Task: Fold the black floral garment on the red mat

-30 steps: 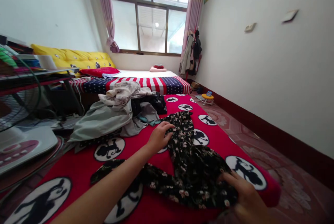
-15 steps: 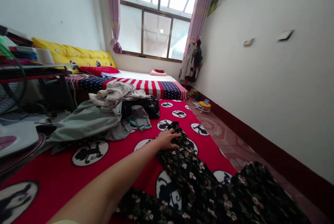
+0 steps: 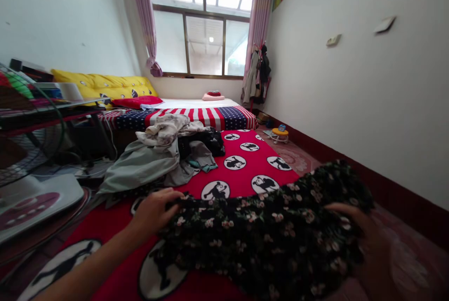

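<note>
A: Where to look for the black floral garment (image 3: 263, 233)?

B: Taking the view's middle as the clock's centre, toward five o'clock. Stretches sideways between both hands, mostly above the red blanket (image 3: 105, 223) with its monkey roundels, and reaches past the blanket's right edge, over the tiled floor (image 3: 296, 156).

A: And the left hand (image 3: 154, 212)?

B: At eight o'clock. Pinches the garment's upper left corner between thumb and fingers.

A: Now the right hand (image 3: 373, 240)?

B: At four o'clock, dim and blurred. Grips the garment's bunched right end, with one digit laid across the cloth. Cannot tell how the other fingers sit, being hidden in folds and shadow.

A: Anything near the left hand?

B: Just beyond, between eight and nine o'clock, a heap of clothes (image 3: 157, 156) in grey-green, black and patterned white, lying on the same blanket. Farther out that way, a white-and-pink fan base (image 3: 38, 202).

A: And on the other side?

B: At three o'clock, a yellow stool (image 3: 286, 133) on the tiles, bearing a small blue object (image 3: 282, 128), too small to name.

A: Farther back?

B: Toward ten, a bed with a striped, starred cloth (image 3: 203, 116); at one, some hanging clothes (image 3: 251, 78).
</note>
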A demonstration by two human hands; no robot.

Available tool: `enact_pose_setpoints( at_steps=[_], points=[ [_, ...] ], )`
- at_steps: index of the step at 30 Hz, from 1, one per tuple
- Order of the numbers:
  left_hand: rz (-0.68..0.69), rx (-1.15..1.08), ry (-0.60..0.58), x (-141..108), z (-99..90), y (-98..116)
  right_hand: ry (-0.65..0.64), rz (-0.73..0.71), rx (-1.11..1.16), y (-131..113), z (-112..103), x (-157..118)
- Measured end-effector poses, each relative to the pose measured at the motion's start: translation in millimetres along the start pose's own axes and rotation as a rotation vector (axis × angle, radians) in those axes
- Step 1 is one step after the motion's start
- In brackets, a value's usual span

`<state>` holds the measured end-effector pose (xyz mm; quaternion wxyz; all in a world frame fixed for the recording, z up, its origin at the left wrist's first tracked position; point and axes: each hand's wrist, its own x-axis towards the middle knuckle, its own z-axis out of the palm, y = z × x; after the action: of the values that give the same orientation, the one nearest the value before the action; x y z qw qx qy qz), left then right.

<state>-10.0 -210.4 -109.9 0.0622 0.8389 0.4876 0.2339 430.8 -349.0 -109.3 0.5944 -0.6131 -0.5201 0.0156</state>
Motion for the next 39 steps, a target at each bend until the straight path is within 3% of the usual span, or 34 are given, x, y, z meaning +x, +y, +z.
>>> enact_pose_setpoints(
  at_steps=[4,7,9,11,13,15,17,20,23,26,29,32,36,39],
  points=[
    [-0.044,0.068,0.406,15,-64.5,-12,-0.006,-0.39,-0.084,-34,55,62],
    [-0.13,0.194,0.592,45,-81.2,-16,0.028,-0.513,-0.059,-46,92,118],
    [-0.209,0.285,0.556,62,-72.1,-23,-0.062,-0.453,-0.067,-39,110,144],
    [-0.243,0.362,0.456,70,-50.0,-35,-0.19,-0.261,-0.109,-23,122,151],
    [-0.194,0.394,0.375,67,-21.5,-46,-0.301,-0.056,-0.185,-2,128,138],
    [-0.066,0.344,0.318,53,5.6,-50,-0.4,0.022,-0.273,16,128,110],
    [0.08,0.247,0.244,33,26.0,-46,-0.512,-0.03,-0.316,23,126,74],
    [0.215,0.137,0.119,7,44.0,-34,-0.735,-0.164,-0.287,10,124,24],
    [0.235,0.064,0.014,-3,56.3,-27,-0.946,-0.276,-0.259,-15,129,-12],
    [0.202,0.056,0.0,1,67.1,-29,-1.084,-0.38,-0.287,-30,141,-33],
    [0.193,0.124,0.007,8,69.6,-32,-1.086,-0.376,-0.29,-39,151,-38],
    [0.166,0.126,0.021,10,57.1,-34,-0.937,-0.217,-0.156,-51,145,-19],
    [0.046,-0.062,0.115,7,21.6,-37,-0.78,-0.029,0.095,-66,115,30],
    [-0.014,-0.21,0.074,3,-3.4,-40,-0.825,-0.006,0.027,-64,88,59]
  ],
)
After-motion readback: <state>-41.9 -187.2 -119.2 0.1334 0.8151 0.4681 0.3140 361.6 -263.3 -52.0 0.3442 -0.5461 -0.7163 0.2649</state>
